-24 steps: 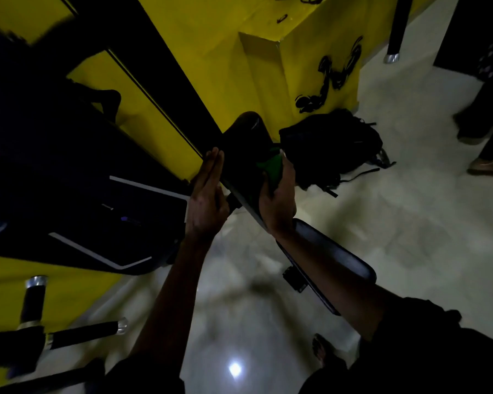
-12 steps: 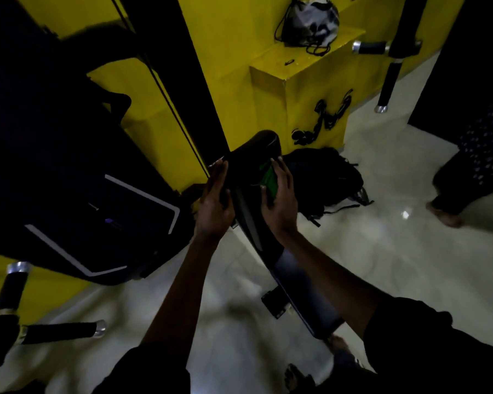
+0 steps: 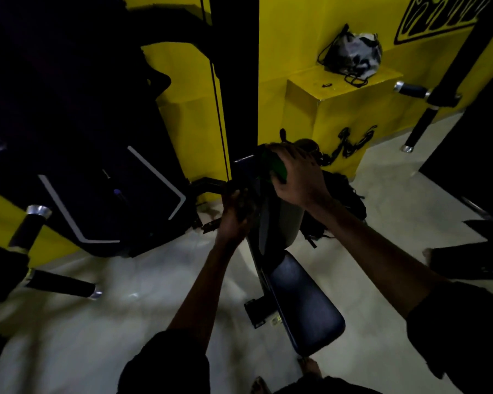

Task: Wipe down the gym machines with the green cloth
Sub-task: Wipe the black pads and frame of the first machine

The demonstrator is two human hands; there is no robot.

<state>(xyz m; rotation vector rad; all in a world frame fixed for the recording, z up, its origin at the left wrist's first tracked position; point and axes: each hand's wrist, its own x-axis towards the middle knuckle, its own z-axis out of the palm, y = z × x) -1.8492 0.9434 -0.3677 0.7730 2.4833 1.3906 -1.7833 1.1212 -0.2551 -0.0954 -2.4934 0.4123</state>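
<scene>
Curling over the green cloth (image 3: 279, 168), the right-hand fingers (image 3: 296, 156) are clamping it onto the top end of the backrest pad (image 3: 286, 220), with the right hand (image 3: 299, 180) lying on top. Left hand (image 3: 235, 213) is bracing the pad's left edge; fingers blurred, cannot tell their grip. Pad's long axis is running from the cloth down toward the person, ending by the seat pad (image 3: 305, 305), so the wipe is likely heading that way, right hand nearer. Containers: drawstring bag (image 3: 353, 54) is sitting on the yellow ledge (image 3: 339, 89), black backpack (image 3: 342, 194) is lying on the floor behind the bench; contents hidden in both.
</scene>
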